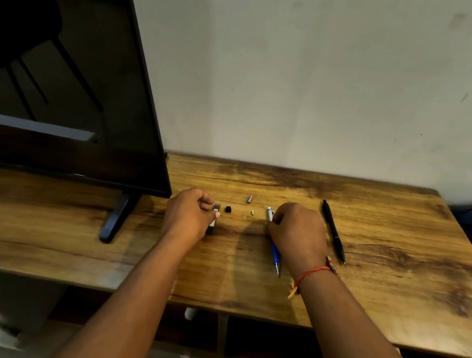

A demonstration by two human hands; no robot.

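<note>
Wood-grain tabletop [365, 294] against a scuffed pale wall fills my view. On it my right hand [297, 236] has its fingers curled round the upper barrel of a blue pen [275, 255], which lies on the wood near the middle. Its tip points toward me and its white end pokes out past my knuckles. My left hand [187, 217] sits just left of that, fingers bent and pinching a small dark box [210, 230] that stands on the surface.

Between my hands lie loose bits: a black cap [228, 209], a silver sleeve [249, 199] farther back, and a tiny pale piece [252, 212]. A black pen [333, 231] lies just right of my right hand. A television [74, 73] crowds the left side, its foot [115, 218] planted near my left wrist. A red thread [311, 272] circles my right wrist.
</note>
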